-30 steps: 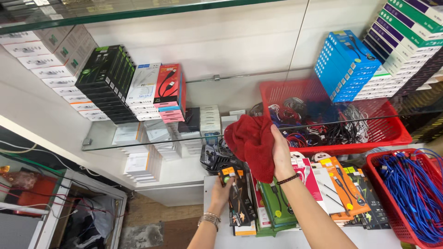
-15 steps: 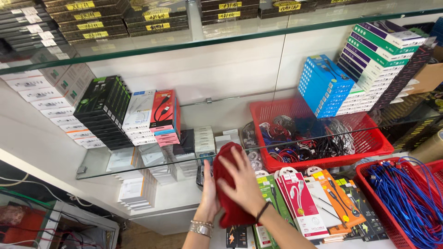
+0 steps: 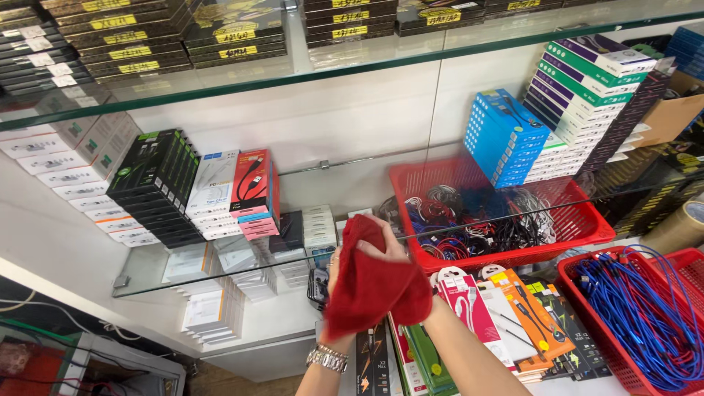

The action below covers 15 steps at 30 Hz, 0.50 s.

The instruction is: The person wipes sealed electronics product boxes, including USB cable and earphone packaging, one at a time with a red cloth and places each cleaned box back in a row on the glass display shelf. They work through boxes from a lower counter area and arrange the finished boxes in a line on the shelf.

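A red cloth point(image 3: 370, 287) is bunched up in front of me, level with the edge of the lower glass shelf point(image 3: 147, 275). Both my hands grip it. My left hand point(image 3: 334, 270) is mostly hidden behind the cloth's left side, with only fingertips and a wrist with a silver watch point(image 3: 328, 358) showing. My right hand point(image 3: 387, 248) wraps over the top of the cloth, and its forearm runs down to the right. Below the cloth lie flat packaged cables point(image 3: 506, 315) on a white counter.
A red basket of tangled cables point(image 3: 587, 220) sits on the glass shelf beside stacked blue boxes point(image 3: 504, 136). Another red basket with blue cables point(image 3: 568, 282) stands at the right. Black, white and red boxes point(image 3: 158, 180) line the left. A tape roll point(image 3: 680, 229) lies far right.
My left hand rose from the packages and joined my right hand on the red cloth. The view has tilted upwards, showing more of the upper shelf.
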Available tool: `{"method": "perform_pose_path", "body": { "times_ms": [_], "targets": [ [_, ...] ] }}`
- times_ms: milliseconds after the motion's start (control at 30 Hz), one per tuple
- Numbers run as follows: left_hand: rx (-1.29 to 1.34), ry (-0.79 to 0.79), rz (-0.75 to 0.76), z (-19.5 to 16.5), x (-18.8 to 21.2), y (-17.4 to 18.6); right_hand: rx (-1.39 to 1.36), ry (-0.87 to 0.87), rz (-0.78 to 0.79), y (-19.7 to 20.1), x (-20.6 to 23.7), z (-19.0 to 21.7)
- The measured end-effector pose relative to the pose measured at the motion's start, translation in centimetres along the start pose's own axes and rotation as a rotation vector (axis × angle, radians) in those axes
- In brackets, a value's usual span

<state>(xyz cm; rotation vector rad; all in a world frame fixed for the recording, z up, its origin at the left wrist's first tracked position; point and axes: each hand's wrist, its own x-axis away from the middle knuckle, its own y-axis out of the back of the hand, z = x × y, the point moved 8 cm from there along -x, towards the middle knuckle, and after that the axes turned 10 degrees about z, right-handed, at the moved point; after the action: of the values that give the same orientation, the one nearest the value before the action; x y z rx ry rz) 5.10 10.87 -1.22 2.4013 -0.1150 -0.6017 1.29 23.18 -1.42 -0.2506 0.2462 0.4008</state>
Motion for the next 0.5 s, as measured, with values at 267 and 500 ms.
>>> {"method": "perform_pose_path", "body": {
  "times_ms": [267, 500],
  "targets": [
    [0.323, -0.054, -0.11, -0.2, 0.9, 1.2, -0.465, -0.109, -0.27, 3.3, 0.8, -5.6],
    [1.151, 0.117, -0.233, 4.7, -2.4, 3.7, 0.152, 0.011, -0.108, -1.9, 4.3, -6.7]
  ]
}}
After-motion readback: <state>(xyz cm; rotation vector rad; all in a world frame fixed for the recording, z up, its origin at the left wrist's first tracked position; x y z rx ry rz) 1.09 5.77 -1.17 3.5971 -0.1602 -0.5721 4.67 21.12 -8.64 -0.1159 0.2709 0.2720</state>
